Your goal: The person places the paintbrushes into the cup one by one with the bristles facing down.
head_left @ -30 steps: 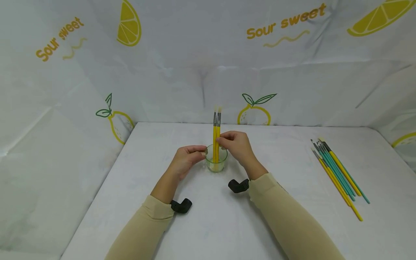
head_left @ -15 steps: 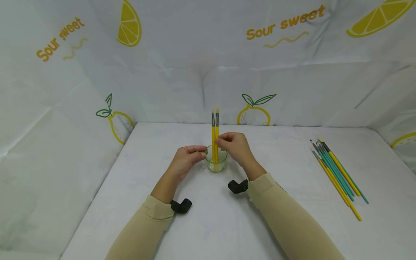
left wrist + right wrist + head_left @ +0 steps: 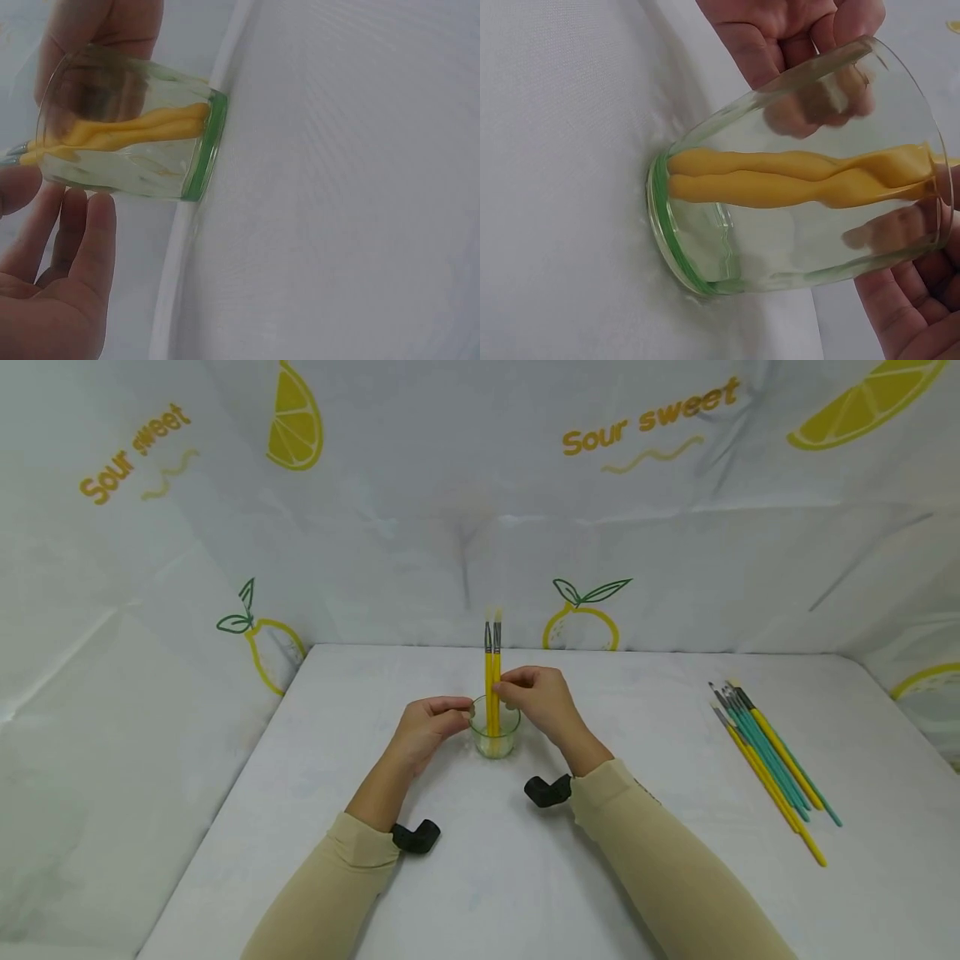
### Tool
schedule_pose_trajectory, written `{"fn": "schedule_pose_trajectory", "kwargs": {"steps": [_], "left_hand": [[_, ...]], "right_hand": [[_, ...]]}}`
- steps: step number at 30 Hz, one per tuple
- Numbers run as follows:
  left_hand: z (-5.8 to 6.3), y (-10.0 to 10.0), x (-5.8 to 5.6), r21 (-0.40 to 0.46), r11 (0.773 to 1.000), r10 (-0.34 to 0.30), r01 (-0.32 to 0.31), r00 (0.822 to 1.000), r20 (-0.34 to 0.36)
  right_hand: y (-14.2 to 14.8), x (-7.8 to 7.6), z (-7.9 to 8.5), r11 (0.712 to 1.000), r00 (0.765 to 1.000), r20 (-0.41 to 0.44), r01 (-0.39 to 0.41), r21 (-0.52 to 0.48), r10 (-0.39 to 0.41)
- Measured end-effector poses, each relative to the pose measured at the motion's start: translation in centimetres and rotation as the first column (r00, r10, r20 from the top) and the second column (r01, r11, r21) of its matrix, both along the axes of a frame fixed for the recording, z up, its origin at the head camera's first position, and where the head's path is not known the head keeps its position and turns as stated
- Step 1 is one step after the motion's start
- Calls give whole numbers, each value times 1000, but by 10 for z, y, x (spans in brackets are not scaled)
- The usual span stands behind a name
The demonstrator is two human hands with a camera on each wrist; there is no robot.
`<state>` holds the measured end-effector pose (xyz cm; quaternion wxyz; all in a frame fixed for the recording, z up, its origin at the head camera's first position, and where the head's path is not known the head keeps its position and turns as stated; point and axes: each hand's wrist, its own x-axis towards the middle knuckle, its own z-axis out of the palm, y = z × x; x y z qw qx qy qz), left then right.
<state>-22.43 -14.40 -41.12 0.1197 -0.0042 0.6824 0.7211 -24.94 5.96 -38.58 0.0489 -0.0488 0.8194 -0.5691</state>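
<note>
A small green-tinted glass [image 3: 495,739] stands in the middle of the white table [image 3: 480,877]. Two yellow paintbrushes [image 3: 491,672] stand upright in it, bristles up. My right hand [image 3: 504,689] pinches both handles just above the rim. My left hand [image 3: 459,714] holds the glass at its left side near the rim. In the left wrist view the glass [image 3: 127,135] shows the yellow handle ends [image 3: 142,129] resting on its base, with my left fingers [image 3: 82,247] beside it. The right wrist view shows the same glass [image 3: 795,180], with the left hand [image 3: 795,30] behind it.
Several loose yellow and teal brushes [image 3: 768,760] lie in a bundle on the right of the table. Black wrist mounts [image 3: 416,837] [image 3: 547,790] sit under both sleeves. A lemon-print cloth backdrop [image 3: 585,618] walls in the back and both sides.
The two brushes and my right hand have shifted a little to the left over the glass. My left hand stays at the rim.
</note>
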Motion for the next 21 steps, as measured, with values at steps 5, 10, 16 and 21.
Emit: {"fn": "schedule_pose_trajectory", "kwargs": {"steps": [5, 10, 16, 21], "left_hand": [[1, 3, 2, -58, 998, 14, -14, 1000, -6], [0, 2, 2, -47, 999, 12, -13, 1000, -9], [1, 4, 3, -26, 1000, 7, -7, 1000, -19], [1, 4, 3, -13, 1000, 2, -3, 1000, -23]], "right_hand": [[6, 2, 0, 1000, 1000, 3, -4, -4, 4], [19, 3, 2, 1000, 1000, 10, -10, 21, 10], [56, 4, 9, 997, 999, 31, 17, 73, -20], [97, -1, 20, 988, 998, 30, 58, 145, -63]]}}
